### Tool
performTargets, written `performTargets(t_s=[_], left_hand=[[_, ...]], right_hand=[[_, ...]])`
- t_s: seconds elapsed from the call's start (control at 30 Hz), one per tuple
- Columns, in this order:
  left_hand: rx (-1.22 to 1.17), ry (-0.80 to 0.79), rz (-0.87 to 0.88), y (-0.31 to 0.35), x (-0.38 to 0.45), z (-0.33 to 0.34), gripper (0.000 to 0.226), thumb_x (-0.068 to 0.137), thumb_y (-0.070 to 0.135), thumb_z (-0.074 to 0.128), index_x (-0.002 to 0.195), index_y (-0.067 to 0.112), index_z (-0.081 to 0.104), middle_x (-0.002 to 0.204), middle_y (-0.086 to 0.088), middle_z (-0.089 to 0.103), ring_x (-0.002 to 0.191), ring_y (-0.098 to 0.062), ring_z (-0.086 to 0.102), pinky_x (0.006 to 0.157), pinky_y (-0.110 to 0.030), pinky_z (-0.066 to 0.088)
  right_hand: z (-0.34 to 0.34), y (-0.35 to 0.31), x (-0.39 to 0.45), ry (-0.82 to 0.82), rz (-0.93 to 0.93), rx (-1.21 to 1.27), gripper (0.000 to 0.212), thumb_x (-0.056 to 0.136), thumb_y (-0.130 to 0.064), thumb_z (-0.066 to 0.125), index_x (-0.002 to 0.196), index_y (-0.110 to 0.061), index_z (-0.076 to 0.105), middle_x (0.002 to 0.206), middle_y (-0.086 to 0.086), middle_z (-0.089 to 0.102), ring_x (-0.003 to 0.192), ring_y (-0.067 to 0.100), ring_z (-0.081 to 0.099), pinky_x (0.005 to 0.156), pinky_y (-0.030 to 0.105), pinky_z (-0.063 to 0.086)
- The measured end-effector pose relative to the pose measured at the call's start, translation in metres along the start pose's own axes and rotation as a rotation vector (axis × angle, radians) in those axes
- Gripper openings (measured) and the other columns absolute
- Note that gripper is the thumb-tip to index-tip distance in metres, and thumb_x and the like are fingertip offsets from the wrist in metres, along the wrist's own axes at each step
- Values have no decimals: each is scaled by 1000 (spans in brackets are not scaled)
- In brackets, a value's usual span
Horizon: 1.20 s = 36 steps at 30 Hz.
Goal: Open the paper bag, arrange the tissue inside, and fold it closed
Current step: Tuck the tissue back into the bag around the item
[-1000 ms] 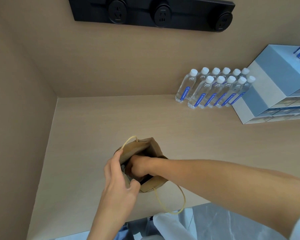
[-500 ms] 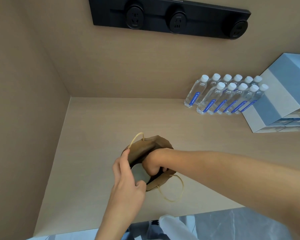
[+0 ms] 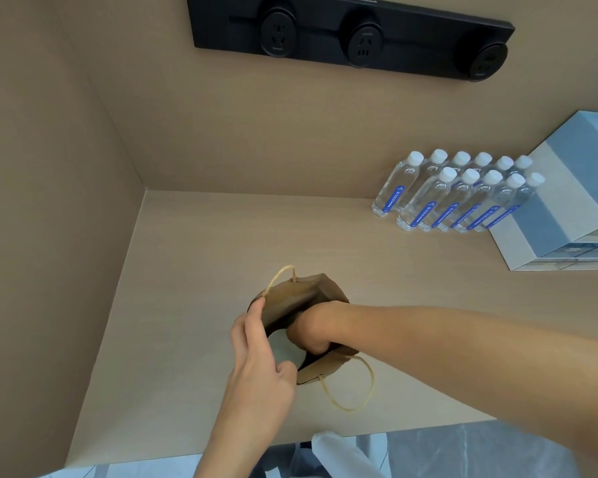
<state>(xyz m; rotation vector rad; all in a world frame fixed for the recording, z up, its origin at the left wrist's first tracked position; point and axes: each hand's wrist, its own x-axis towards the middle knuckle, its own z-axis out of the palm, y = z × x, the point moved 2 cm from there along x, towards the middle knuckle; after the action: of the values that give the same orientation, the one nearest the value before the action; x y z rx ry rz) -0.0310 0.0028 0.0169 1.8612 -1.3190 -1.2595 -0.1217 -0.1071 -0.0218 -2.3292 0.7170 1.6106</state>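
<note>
You're at a light wood-grain desk (image 3: pixel 201 257), boxed in by tan panels: one wall (image 3: pixel 49 188) on your left, one behind. Grey marbled floor shows past the near edge. One black power strip (image 3: pixel 353 36) is mounted on the back panel, with 3 round sockets. One blue-and-white box stack (image 3: pixel 573 201) sits at far right, cut off by the frame. Just left of it are 11 bottles (image 3: pixel 453 201) in two rows, 6 back and 5 front, clear with white caps and blue labels.

One brown bag (image 3: pixel 301 293) stands near the front edge, centre, mouth open, with 2 cord handles: one up at the far rim, one hanging loose over the near side onto the desk. Pale tissue (image 3: pixel 285 348) is visible inside.

Your left hand (image 3: pixel 259 367) pinches the bag's left rim, fingertips on the edge and thumb at the near rim. Your right hand (image 3: pixel 311 331) is down in the mouth, knuckles showing, curled; can't tell what its fingers grip.
</note>
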Motion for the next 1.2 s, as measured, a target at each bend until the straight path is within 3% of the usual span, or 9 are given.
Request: performTargets(t_s=[0.13, 0.23, 0.37, 0.5, 0.63, 0.7, 0.83, 1.07, 1.2], left_hand=[[2, -15, 11, 0, 4, 2, 85, 85, 5, 47, 142, 52, 3, 142, 21, 17, 73, -12, 63, 70, -34, 53], [-33, -30, 39, 3, 7, 2, 86, 85, 4, 48, 140, 54, 6, 147, 20, 17, 78, 7, 53, 74, -32, 48], [-92, -54, 83, 5, 7, -2, 89, 82, -1, 49, 137, 59, 12, 147, 13, 27, 97, 25, 48, 80, -32, 49], [-131, -83, 110, 4, 8, -4, 92, 81, -4, 49, 133, 65, 18, 151, 13, 30, 116, 0, 49, 90, -28, 51], [-150, -132, 92, 3, 10, -2, 94, 83, -4, 48, 137, 65, 14, 153, 15, 24, 132, -20, 43, 96, -50, 54], [-156, -138, 94, 3, 10, -2, 94, 83, -4, 47, 136, 66, 15, 152, 12, 26, 132, -22, 45, 98, -51, 52], [-178, -139, 82, 2, 10, -4, 93, 84, -3, 48, 136, 68, 17, 150, 10, 31, 130, -21, 50, 102, -50, 50], [-223, -156, 69, 6, 11, -3, 91, 86, 0, 49, 133, 71, 20, 153, 2, 37, 132, -26, 50, 105, -51, 47], [-213, -153, 66, 9, 10, -5, 89, 87, 2, 50, 132, 72, 20, 150, -1, 39, 128, -26, 54, 103, -50, 50]], right_hand=[[-15, 2, -18, 18, 30, -5, 25, 89, 0, 54, 66, -7, 57, 65, 4, 55, 60, 20, 54, 45, 27, 40], [-26, 3, -31, -120, 98, -50, 27, 92, -3, 53, 67, -8, 58, 68, 3, 60, 58, 16, 54, 52, 26, 45], [-38, 15, -48, -89, 142, 60, 24, 96, -15, 54, 74, -7, 60, 63, -1, 61, 37, 8, 49, 38, 21, 42], [-28, 15, -38, -13, 90, 397, 24, 93, -6, 58, 69, -1, 55, 62, 9, 63, 41, 16, 45, 45, 24, 41], [-17, -5, -16, 23, 83, 379, 26, 91, -2, 54, 66, -4, 57, 66, 9, 57, 57, 22, 53, 56, 32, 46], [-12, -6, -12, 92, 63, 315, 24, 91, -1, 54, 68, -7, 58, 72, 7, 53, 75, 25, 53, 55, 28, 44], [-1, -3, -10, 184, 96, 294, 28, 93, -5, 54, 120, -6, 60, 102, 10, 56, 73, 22, 50, 40, 27, 29], [5, -2, -4, 270, 148, 474, 30, 89, -5, 57, 118, -8, 59, 105, 11, 61, 75, 25, 54, 49, 32, 40], [0, -3, -9, 221, 132, 465, 32, 93, -10, 54, 124, -8, 56, 118, 13, 60, 99, 30, 60, 68, 35, 43]])
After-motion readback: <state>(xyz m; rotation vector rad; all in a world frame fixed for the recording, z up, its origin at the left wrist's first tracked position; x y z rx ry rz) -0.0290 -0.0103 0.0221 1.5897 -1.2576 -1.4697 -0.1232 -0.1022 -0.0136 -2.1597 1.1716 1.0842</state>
